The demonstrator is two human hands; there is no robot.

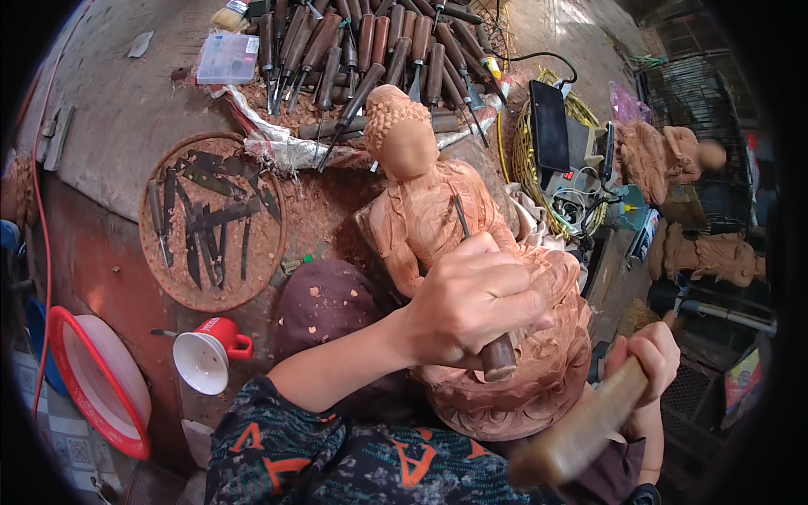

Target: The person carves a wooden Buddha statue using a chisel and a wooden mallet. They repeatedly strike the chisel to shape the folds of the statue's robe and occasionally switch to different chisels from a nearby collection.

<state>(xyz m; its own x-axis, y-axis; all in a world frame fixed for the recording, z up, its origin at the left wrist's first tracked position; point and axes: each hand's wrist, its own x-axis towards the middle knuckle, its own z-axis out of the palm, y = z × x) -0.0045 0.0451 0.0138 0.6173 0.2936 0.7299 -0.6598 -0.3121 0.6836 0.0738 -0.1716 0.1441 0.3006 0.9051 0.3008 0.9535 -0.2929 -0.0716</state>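
A reddish carved wooden statue (433,202), a seated figure with a curled-hair head, leans between my legs with its round carved base (505,404) toward me. My left hand (471,307) is closed around a wood chisel (498,358); its dark blade rests against the statue's chest, and the brown handle's butt sticks out below my fist. In my right hand (648,362), closed as well, is a wooden mallet (581,425), blurred by motion. The mallet's head hangs at the lower right, beside the base and apart from the chisel's butt.
Many wooden-handled chisels (366,42) are heaped at the back. A round tray (151,252) of flat blades lies left, above a red mug (220,337) and a red-rimmed basin (63,370). At right are a phone (550,126), cables and more carved figures (703,257).
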